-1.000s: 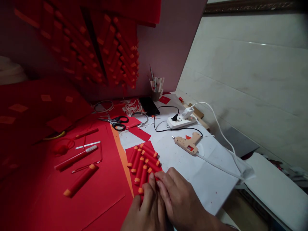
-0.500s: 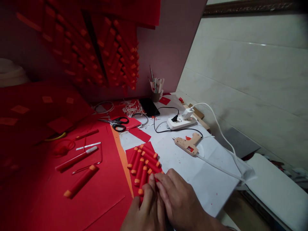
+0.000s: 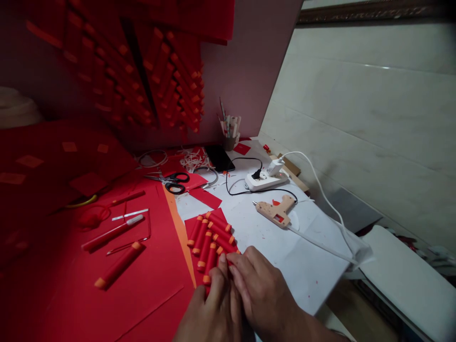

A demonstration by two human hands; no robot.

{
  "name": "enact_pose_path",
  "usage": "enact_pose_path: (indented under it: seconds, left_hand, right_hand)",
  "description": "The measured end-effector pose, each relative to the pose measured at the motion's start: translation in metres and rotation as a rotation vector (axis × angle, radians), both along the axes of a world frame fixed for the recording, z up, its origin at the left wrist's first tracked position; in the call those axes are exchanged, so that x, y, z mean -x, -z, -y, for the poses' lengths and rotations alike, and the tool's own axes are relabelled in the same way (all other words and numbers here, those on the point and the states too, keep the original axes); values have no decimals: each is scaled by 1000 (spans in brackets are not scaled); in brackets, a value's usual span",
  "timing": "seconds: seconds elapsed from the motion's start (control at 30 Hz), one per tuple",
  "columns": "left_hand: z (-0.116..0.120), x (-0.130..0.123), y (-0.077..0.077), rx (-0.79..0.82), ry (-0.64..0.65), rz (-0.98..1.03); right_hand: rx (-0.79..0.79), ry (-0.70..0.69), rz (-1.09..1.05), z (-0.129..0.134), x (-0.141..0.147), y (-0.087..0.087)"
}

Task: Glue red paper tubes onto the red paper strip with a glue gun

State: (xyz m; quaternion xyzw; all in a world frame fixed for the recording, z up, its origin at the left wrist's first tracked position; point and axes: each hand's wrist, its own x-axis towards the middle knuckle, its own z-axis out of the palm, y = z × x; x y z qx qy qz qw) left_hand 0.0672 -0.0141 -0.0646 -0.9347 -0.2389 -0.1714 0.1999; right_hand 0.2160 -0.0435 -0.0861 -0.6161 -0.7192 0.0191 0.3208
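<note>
Red rolls (image 3: 204, 250), orange-capped, left of and nearer than the glue gun (image 3: 272, 213). Left hand (image 3: 213, 301) and right hand (image 3: 264, 289), nearer still: fingers curled at the rolls' near end, any grip hidden. Risk: uneven finger pressure could skew the rows.

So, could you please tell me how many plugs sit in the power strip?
2: a black plug and, right of it, a white plug, both in the strip; none appears hidden.

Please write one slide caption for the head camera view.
Left hand and right hand meet at the near end of orange-tipped red tubes; a glue gun lies nearby.
</note>
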Motion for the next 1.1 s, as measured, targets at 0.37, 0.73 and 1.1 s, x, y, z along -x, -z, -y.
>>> enact_pose_path:
  seconds: [0.37,0.73,1.1]
  left_hand:
    - [1,2,4,9,-1,-23]
    - [2,2,6,16,-12,-68]
    - [2,2,-1,2,-10,-85]
  right_hand:
    - [18,23,14,2,1,3]
    - [36,23,10,2,1,2]
    - [-118,82,-221,5,-6,-11]
